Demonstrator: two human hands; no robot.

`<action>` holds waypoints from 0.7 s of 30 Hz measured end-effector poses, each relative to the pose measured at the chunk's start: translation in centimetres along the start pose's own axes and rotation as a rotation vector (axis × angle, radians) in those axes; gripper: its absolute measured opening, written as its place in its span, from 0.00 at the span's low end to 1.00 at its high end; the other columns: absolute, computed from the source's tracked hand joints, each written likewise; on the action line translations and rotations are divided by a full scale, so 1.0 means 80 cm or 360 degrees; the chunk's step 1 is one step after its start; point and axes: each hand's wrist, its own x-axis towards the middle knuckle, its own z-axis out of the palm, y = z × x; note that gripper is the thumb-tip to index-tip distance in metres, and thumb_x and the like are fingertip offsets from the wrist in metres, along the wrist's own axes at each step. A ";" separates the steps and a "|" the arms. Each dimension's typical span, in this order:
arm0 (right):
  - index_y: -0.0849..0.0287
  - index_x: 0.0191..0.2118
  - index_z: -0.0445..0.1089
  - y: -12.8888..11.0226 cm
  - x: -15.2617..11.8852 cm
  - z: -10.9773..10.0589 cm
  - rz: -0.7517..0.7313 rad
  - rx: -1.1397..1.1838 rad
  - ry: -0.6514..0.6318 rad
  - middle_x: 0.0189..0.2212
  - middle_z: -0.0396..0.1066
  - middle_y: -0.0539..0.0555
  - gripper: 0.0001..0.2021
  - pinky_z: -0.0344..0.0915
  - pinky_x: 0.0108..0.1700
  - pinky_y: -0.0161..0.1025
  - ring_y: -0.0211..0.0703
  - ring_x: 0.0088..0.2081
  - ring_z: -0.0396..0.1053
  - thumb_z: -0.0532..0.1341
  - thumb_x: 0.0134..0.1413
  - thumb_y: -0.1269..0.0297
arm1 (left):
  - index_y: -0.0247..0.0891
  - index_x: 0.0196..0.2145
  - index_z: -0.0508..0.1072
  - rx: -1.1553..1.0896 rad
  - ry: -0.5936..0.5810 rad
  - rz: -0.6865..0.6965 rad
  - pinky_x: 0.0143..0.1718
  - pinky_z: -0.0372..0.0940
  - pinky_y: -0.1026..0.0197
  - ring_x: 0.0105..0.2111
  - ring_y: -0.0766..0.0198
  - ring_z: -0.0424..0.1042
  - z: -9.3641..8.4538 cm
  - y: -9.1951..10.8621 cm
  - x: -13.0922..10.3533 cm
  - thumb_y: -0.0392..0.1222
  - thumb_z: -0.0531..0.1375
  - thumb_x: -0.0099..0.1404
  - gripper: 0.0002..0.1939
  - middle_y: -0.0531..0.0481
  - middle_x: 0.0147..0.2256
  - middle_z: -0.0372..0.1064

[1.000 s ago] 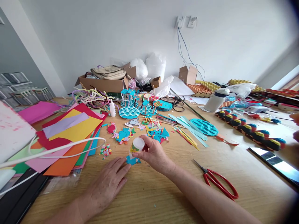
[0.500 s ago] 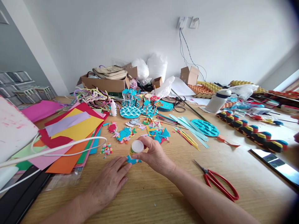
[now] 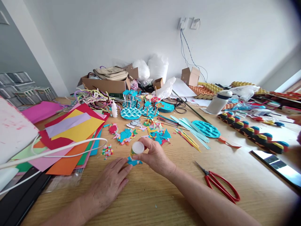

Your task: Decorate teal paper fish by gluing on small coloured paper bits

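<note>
In the middle of the table, my right hand is closed round a glue stick, whose round white end faces up toward me. Its lower end is turned down over a small blue paper cutout and is hidden from view. My left hand lies flat beside it, fingers stretched out, with the fingertips touching the cutout's left edge. Just beyond are more paper fish shapes and a heap of small coloured paper dots.
Red-handled scissors lie at right. Coloured paper sheets and a white cable cover the left. Behind stand turquoise wave models and a white glue bottle. Another person's hand shows at the right edge.
Both my hands and the glue stick stay almost in place, with only a tiny shift of the stick. At the right edge, the other person's hand has moved slightly.
</note>
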 end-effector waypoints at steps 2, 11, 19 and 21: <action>0.59 0.25 0.64 -0.001 0.000 0.000 0.0001 0.0017 -0.0002 0.23 0.62 0.46 0.11 0.54 0.29 0.31 0.35 0.27 0.58 0.65 0.39 0.61 | 0.39 0.49 0.64 -0.0015 -0.0008 -0.0005 0.46 0.65 0.49 0.48 0.53 0.64 0.001 0.000 -0.001 0.37 0.51 0.62 0.16 0.42 0.49 0.63; 0.59 0.24 0.62 -0.002 -0.001 -0.003 -0.0017 0.0097 -0.0037 0.22 0.61 0.46 0.10 0.53 0.29 0.31 0.34 0.27 0.57 0.66 0.39 0.63 | 0.39 0.49 0.63 -0.0017 -0.0073 -0.0043 0.46 0.64 0.48 0.48 0.52 0.64 0.002 -0.001 0.000 0.36 0.53 0.61 0.18 0.42 0.48 0.64; 0.59 0.25 0.64 0.000 0.002 0.003 0.0000 0.0023 -0.0005 0.23 0.63 0.46 0.11 0.54 0.29 0.31 0.35 0.27 0.58 0.66 0.39 0.60 | 0.41 0.48 0.64 -0.0049 -0.0043 -0.0060 0.47 0.64 0.50 0.49 0.55 0.64 0.000 0.000 0.001 0.36 0.52 0.61 0.16 0.44 0.49 0.64; 0.59 0.26 0.65 -0.001 0.003 0.002 0.0022 -0.0038 0.0013 0.23 0.64 0.46 0.11 0.54 0.30 0.31 0.35 0.28 0.58 0.66 0.38 0.61 | 0.41 0.48 0.65 -0.0057 -0.0041 -0.0063 0.47 0.64 0.50 0.48 0.55 0.64 0.000 0.000 0.001 0.36 0.52 0.61 0.16 0.45 0.48 0.64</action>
